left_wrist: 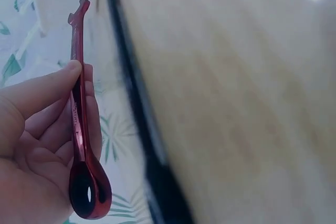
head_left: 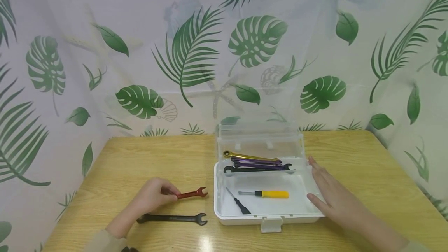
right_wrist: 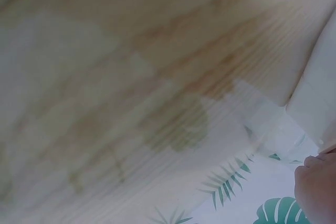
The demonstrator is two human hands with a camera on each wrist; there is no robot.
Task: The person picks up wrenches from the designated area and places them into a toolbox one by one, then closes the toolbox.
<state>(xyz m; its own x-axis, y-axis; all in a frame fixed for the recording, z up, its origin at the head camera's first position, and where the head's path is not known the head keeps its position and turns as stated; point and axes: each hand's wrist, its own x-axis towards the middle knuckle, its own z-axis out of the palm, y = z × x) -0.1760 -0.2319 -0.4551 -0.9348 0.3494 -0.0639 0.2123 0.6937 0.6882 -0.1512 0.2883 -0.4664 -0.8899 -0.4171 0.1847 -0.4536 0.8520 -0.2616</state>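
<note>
Your left hand [head_left: 154, 196] grips the red wrench [head_left: 191, 194] by its ring end, thumb [left_wrist: 50, 85] lying along the shank and fingers curled behind it. The open jaw end points right, toward the box [head_left: 224, 209], so the tool sits aligned with the long axis of the box and with the wrenches inside it. The left wrist view shows the wrench clear of the table [head_left: 147, 154] surface.

Just in front of that hand, the black wrench [head_left: 172, 218] lies flat on the table, parallel to the red one and untouched.

Further right, the box stands with its clear lid [head_left: 259, 137] raised. Gold, purple and black wrenches [head_left: 257, 162] are stacked along the back wall. A small black screwdriver [head_left: 238, 202] and a yellow screwdriver [head_left: 266, 194] lie on the floor in front of them.

Your right hand [head_left: 332, 195] is flat, fingers straight, resting against the right wall of the box. It grasps nothing; judged from its position, it braces the box against sliding.
</note>
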